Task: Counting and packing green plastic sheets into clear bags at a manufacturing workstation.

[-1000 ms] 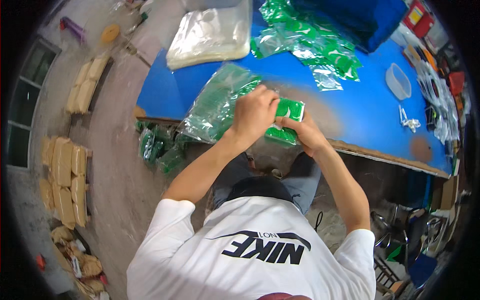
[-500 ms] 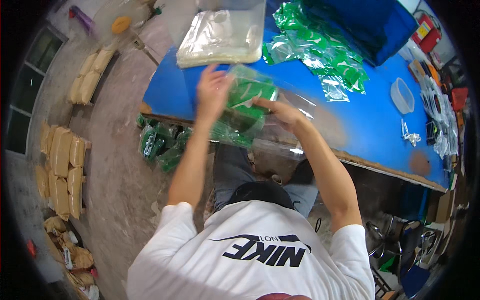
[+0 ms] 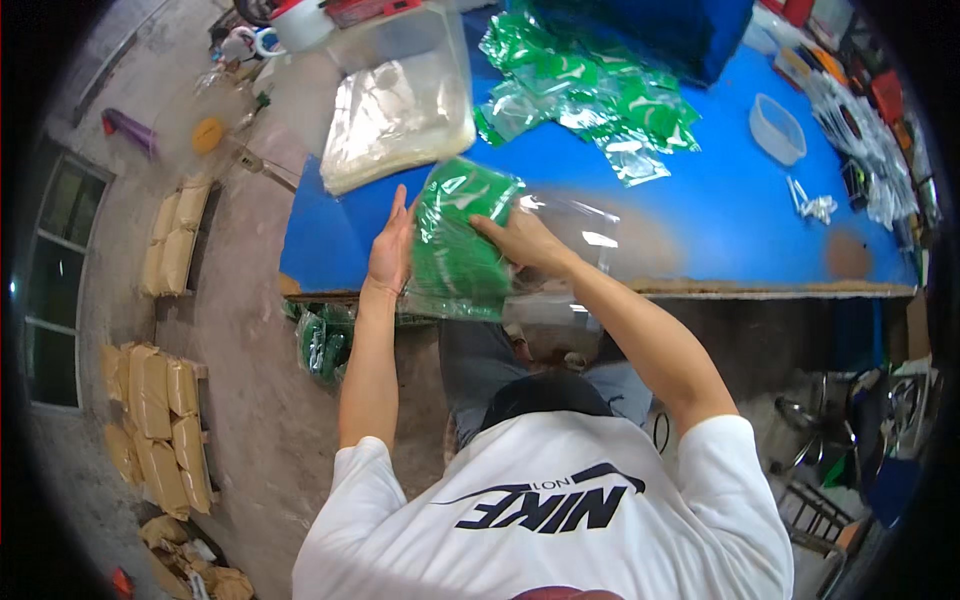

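Over the table's near edge hangs a clear plastic bag with a bundle of green packets at its left side. My right hand is closed on the bundle's right side, its thumb lying across the green face. Along the bundle's left edge rests my left hand, fingers straight and pointing away from me. Loose clear film trails to the right, behind my right hand. A stack of flat clear bags lies just beyond my hands.
A pile of green packets spreads over the blue table by a blue bin. Toward the right are a clear plastic tub and small white pieces. More green packets sit below the table's left edge; brown sacks are stacked on the floor.
The green bundle has swung to stand more lengthwise, nearer the table's edge. My left hand has come down to its left side with fingers straightened. My view has shifted, turning the table.
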{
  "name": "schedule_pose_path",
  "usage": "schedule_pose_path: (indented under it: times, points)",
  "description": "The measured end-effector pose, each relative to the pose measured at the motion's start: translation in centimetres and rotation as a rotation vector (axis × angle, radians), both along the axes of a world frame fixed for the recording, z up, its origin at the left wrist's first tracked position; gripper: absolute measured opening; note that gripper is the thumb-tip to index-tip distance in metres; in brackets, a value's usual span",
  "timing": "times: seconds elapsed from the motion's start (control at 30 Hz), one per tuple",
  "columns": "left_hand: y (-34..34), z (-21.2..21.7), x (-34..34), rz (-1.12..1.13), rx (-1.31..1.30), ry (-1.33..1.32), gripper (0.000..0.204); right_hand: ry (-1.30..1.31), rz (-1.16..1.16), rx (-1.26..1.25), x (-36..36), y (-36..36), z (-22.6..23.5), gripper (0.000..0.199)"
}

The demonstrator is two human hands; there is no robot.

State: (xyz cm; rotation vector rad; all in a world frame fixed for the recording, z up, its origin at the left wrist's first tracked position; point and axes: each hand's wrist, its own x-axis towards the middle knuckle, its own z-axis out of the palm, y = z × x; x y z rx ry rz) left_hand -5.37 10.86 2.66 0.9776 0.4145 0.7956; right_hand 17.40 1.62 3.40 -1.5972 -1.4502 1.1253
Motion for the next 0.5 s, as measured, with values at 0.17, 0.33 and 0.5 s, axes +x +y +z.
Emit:
schedule_pose_path:
  times: [0.17, 0.33, 0.5]
  points:
    - [1.0, -0.8, -1.3, 0.028, 0.034, 0.046, 0.071, 0.427, -0.262, -0.070, -1.8, -4.5, 3.0, 0.099]
    - [-0.3, 1.4, 0.2, -0.031, -0.009, 0.136, 0.070, 0.218, -0.245, 0.029, -3.7, -5.2, -0.6, 0.109]
    - [0.1, 1.7, 1.4, -0.122, 0.327, 0.422, 0.078, 0.249, -0.162, 0.281, -2.6, -6.1, -2.4, 0.109]
